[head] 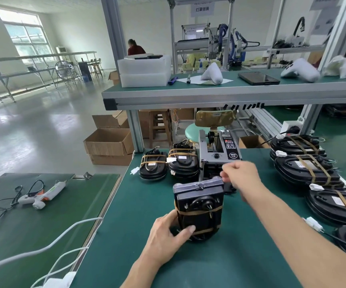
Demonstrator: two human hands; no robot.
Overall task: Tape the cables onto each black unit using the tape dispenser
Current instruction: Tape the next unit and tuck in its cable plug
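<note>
A black unit [199, 202] with a coiled cable on top stands on the green table in front of me, two brown tape strips across it. My left hand [168, 235] grips its near left end. My right hand [238, 173] is at the front of the grey tape dispenser [217, 152], fingers curled as if pinching a strip of tape; the tape itself is too blurred to make out. Taped black units sit in two stacks at the back left [168, 166] and in a row along the right [307, 169].
A glue gun [43, 194] with its cord lies on the lower bench to the left. White cables [64, 235] cross the table's left edge. A raised shelf [230, 94] overhangs the back of the table. Cardboard boxes [109, 144] stand on the floor.
</note>
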